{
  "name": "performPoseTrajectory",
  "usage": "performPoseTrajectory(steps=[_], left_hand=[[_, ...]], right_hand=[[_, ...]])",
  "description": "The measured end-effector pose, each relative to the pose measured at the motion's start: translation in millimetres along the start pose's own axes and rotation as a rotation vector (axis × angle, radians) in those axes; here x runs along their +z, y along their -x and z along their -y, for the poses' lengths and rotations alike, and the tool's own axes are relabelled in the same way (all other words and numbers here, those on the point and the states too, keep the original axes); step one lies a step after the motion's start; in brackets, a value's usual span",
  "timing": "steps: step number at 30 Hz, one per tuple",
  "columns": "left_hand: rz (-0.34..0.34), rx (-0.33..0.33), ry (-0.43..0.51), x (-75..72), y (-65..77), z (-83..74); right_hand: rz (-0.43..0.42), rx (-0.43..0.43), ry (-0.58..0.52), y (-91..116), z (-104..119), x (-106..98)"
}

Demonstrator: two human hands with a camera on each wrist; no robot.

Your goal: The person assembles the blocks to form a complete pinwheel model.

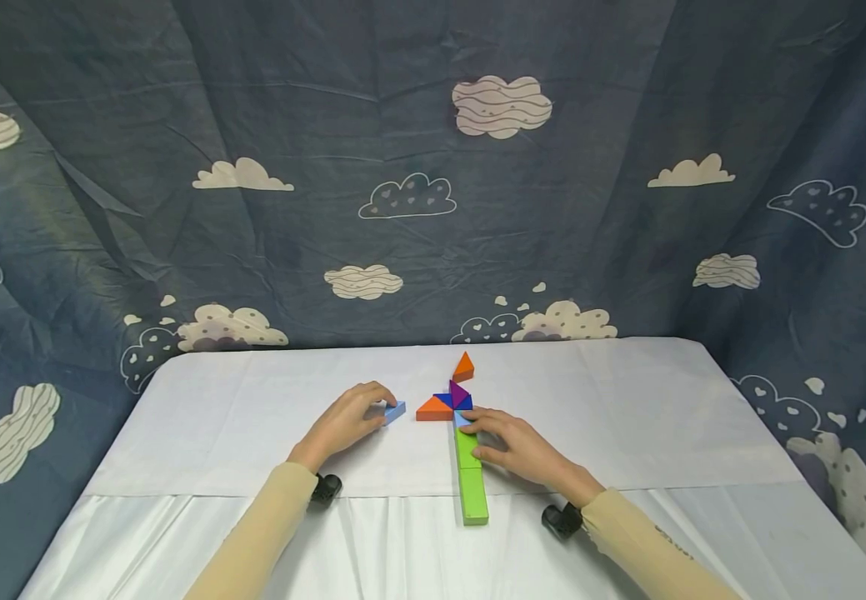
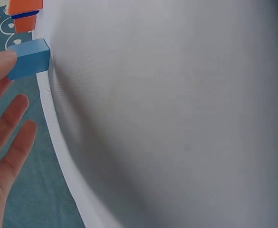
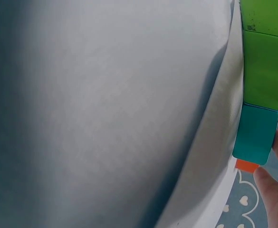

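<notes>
My left hand point(image 1: 346, 421) pinches a light blue block point(image 1: 395, 412) between thumb and fingers, left of the arrangement. In the left wrist view this blue block point(image 2: 32, 59) is at the fingertips, the other fingers spread. A column of two green blocks point(image 1: 473, 496) has another light blue block point(image 1: 459, 418) at its far end. Extended fingers of my right hand point(image 1: 515, 446) touch the column's right side near that block, which looks teal in the right wrist view. Beyond it lie an orange triangular block point(image 1: 433, 411), a purple one point(image 1: 458, 393) and dark blue ones point(image 1: 466, 403).
Another orange triangular block point(image 1: 464, 367) stands at the far tip of the arrangement. A white cloth point(image 1: 590, 383) covers the table. Behind it hangs a dark curtain point(image 1: 402, 100) with cloud prints. Each wrist wears a small black camera point(image 1: 562, 522).
</notes>
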State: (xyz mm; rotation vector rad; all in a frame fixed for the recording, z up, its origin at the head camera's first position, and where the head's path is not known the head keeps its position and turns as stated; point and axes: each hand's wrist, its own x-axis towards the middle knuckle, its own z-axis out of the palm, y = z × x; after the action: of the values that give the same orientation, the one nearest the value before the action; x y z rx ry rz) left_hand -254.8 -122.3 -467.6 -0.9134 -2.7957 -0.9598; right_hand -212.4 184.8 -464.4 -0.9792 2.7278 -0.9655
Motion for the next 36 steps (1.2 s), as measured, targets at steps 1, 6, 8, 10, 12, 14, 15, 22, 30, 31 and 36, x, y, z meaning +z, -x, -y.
performPoseTrajectory(steps=[1,6,8,10,12,14,15,22,30,31,36], left_hand=[[-0.001,-0.001,-0.006,0.1,-0.1,-0.3],[-0.008,0.011,-0.002,0.8,0.2,-1.5],[-0.011,0.021,0.004,0.8,0.7,-2.2],[-0.012,0.029,0.01,0.4,1.5,-3.7],[-0.014,0.036,0.01,-0.3,2.4,-5.6],[-0.012,0.039,0.014,-1.4,3.4,-7.9],[-0.009,0.04,0.016,-1.9,3.8,-9.2],[0.032,0.062,0.022,-2.5,4.3,-16.8],[0.083,0.107,0.009,3.5,-3.1,-27.2],[0.086,0.116,0.004,4.4,-4.4,-29.0],[0.1,0.161,-0.04,11.8,-11.4,-34.7]], right_hand=[[0.0,0.0,-0.001,0,0,0],[-0.001,0.001,0.005,0,0,0],[0.0,0.001,0.007,0,0,0],[0.001,0.001,0.009,0,0,0],[0.003,0.0,0.007,0,0,0],[0.005,-0.001,0.005,0,0,0],[0.005,-0.001,0.005,0,0,0],[0.002,-0.003,0.007,0,0,0],[0.007,0.008,0.008,0,2,-1],[0.007,0.008,0.009,0,1,-1],[0.009,0.005,0.0,0,1,-1]])
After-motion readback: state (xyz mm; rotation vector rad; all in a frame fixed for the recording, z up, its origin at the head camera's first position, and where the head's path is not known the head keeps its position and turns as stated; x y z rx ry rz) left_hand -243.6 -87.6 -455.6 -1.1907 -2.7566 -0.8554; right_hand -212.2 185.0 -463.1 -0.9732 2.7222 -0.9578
